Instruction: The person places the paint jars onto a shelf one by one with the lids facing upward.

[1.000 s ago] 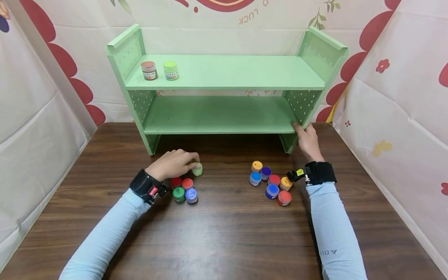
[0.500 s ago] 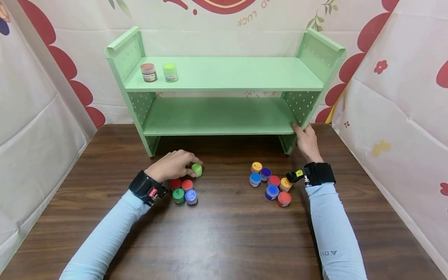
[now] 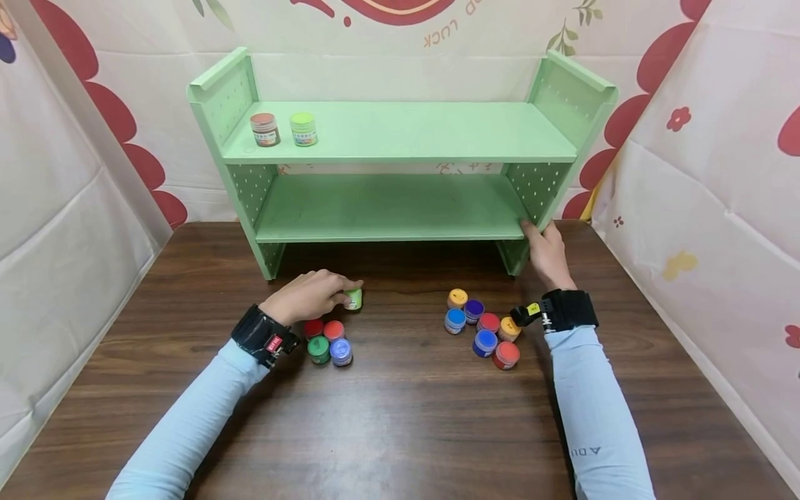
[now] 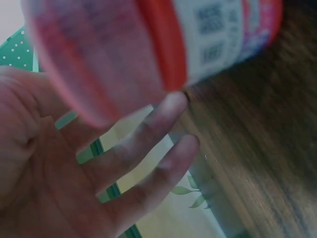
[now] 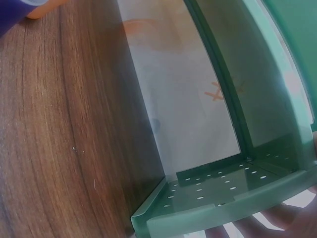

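Note:
My left hand [image 3: 312, 295] pinches a small light-green paint jar [image 3: 354, 300] between thumb and index finger, low over the wooden table. In the left wrist view, a red jar [image 4: 119, 54] close to the camera hides that pinch; the other fingers [image 4: 148, 183] are spread. Just in front of this hand stand red, coral, green [image 3: 319, 349] and blue-violet [image 3: 341, 352] jars. At the right, my right hand [image 3: 547, 255] grips the lower side of the green two-tier shelf [image 3: 394, 208], thumb in front. The right wrist view shows the shelf's perforated side panel [image 5: 223, 186], with fingers behind it.
A brown-lidded jar [image 3: 265, 130] and a lime-green jar [image 3: 303, 130] stand on the upper tier's left part. Several yellow, blue, purple and red jars [image 3: 506, 355] form a cluster on the table [image 3: 400, 430], near the right wrist. Printed cloth [image 3: 400, 69] hangs behind and at both sides.
The light-green jar tilts in my left hand's fingers: its lid faced up half a second ago, and its side shows now. My right hand stays on the shelf.

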`<state>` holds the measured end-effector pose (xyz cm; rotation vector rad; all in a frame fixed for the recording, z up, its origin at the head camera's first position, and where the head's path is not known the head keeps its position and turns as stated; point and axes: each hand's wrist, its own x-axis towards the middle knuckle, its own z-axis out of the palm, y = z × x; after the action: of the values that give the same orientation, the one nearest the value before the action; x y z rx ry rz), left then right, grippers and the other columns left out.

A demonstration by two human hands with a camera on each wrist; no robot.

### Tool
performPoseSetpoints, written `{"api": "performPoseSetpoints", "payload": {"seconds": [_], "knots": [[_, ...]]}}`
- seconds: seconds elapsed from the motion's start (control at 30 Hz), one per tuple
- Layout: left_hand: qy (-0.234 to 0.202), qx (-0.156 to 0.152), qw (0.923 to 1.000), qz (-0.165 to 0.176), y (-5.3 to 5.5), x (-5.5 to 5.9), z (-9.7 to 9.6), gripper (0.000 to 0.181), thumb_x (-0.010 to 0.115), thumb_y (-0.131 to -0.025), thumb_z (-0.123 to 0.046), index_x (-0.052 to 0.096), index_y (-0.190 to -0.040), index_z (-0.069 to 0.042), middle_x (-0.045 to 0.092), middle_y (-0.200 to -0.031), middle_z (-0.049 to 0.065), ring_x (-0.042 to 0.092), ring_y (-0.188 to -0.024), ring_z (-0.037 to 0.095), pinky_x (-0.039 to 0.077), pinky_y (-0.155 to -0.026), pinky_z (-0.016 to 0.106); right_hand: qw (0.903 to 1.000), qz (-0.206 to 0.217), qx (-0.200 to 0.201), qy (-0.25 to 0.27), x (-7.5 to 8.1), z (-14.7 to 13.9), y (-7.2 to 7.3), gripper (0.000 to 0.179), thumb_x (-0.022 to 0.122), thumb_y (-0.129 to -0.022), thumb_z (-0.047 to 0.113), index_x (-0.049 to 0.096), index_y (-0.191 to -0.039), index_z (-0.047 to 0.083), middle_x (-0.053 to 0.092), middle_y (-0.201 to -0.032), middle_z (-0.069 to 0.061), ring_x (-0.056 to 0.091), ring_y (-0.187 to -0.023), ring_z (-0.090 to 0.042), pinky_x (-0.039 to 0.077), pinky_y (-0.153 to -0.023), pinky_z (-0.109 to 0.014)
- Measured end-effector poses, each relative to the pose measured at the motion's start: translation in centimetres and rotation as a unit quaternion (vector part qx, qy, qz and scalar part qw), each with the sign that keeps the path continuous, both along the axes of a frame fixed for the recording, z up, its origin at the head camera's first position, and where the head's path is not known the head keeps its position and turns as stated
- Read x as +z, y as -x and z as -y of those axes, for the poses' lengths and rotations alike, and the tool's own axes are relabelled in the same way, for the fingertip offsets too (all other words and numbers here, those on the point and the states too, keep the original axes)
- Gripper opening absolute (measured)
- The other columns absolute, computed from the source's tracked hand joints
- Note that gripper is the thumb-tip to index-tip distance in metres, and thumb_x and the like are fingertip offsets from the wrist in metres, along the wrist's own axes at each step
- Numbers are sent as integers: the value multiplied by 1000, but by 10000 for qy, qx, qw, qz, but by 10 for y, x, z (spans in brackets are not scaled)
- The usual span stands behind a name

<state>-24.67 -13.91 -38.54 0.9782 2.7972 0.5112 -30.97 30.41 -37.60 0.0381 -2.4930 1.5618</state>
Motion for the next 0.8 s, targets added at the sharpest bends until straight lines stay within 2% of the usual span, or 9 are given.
{"api": "performPoseSetpoints", "payload": {"seconds": [0.17, 0.37, 0.57, 0.8], "knots": [[-6, 46, 10000, 83, 0, 0, 0, 43, 65, -101, -14, 61, -144, -10, 69, -136, 9, 54, -71, 13, 40, -58, 25, 10000, -30, -21, -22, 1, 0, 0, 65, 38, -109, 44, 25, -164, 12, 36, -164, -21, 35, -149, -38, 26, -124, -57], [-75, 28, 9999, 83, -1, 0, 0, 40, 67, -100, -15, 63, -140, -10, 73, -112, 4, 58, -78, 14, 51, -71, 30, 10000, -14, 6, -16, 2, 0, -1, 65, 38, -109, 43, 24, -164, 12, 35, -165, -21, 33, -150, -39, 25, -124, -58], [-108, -113, 9996, -228, 0, -1, -1, 29, 68, -99, -13, 62, -128, -13, 69, -98, -1, 59, -77, 13, 54, -72, 31, 10000, 4, 40, -27, 1, -1, -3, 66, 38, -109, 45, 22, -165, 14, 34, -165, -21, 32, -151, -40, 24, -124, -59], [-368, -39, 9972, -655, -3, 3, -3, 29, 70, -98, -11, 66, -126, -13, 72, -103, 0, 63, -82, 13, 55, -71, 30, 10000, 16, 25, -91, -2, -2, -1, 69, 37, -108, 50, 20, -166, 16, 33, -166, -21, 32, -151, -42, 24, -124, -60]]}}
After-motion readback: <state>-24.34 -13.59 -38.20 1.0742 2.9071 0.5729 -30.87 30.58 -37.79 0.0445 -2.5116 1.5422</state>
